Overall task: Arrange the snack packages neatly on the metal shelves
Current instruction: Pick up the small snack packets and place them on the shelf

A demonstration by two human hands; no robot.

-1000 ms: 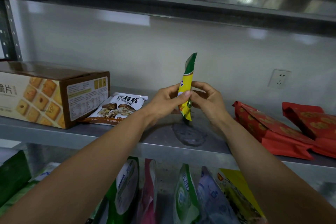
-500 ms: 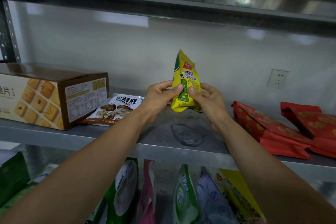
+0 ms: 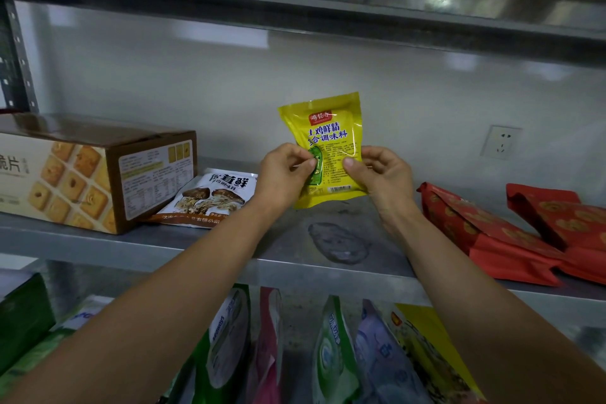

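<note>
I hold a yellow seasoning packet [image 3: 328,138] upright, its printed face towards me, just above the middle metal shelf [image 3: 229,249]. My left hand [image 3: 282,177] pinches its left edge and my right hand [image 3: 383,174] pinches its right edge. A white mushroom-print packet [image 3: 213,197] lies flat on the shelf to the left, leaning against a brown biscuit box [image 3: 88,174].
Two red bags [image 3: 485,233] [image 3: 564,220] lie on the shelf at the right. Several upright pouches [image 3: 331,351] stand on the shelf below. Another shelf [image 3: 295,3] runs overhead. A wall socket [image 3: 500,141] sits behind. A dark stain [image 3: 337,243] marks the shelf under the packet.
The yellow packet has turned from edge-on to face-on towards me. Both hands have shifted to its two sides and kept their hold.
</note>
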